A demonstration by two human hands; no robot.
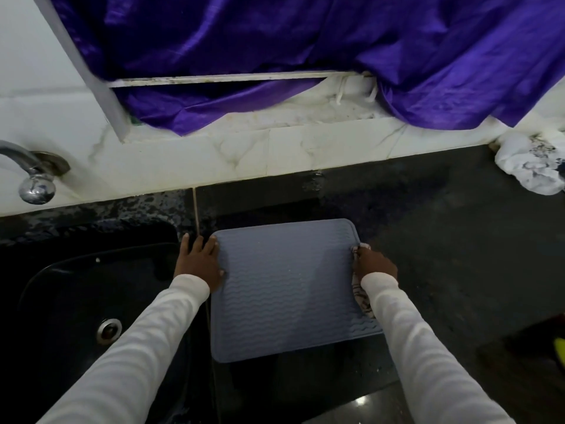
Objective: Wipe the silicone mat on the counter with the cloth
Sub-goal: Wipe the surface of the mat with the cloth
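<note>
Now the left hand (198, 262) is spreading flat on the silicone mat (287, 286) beside the sink (91, 289), the right hand (376, 264) is bunching the cloth (362, 296) at its right edge; the wet table (443, 240) is risking a slide sinkward.

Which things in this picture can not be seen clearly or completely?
- Patterned white cloth, head view: mostly hidden under the right hand and sleeve.
- Chrome tap: cut off by the left edge.
- Yellow object: cut off by the right edge, unidentifiable.
- Blue-grey ribbed silicone mat: dirt too small to tell.
</note>
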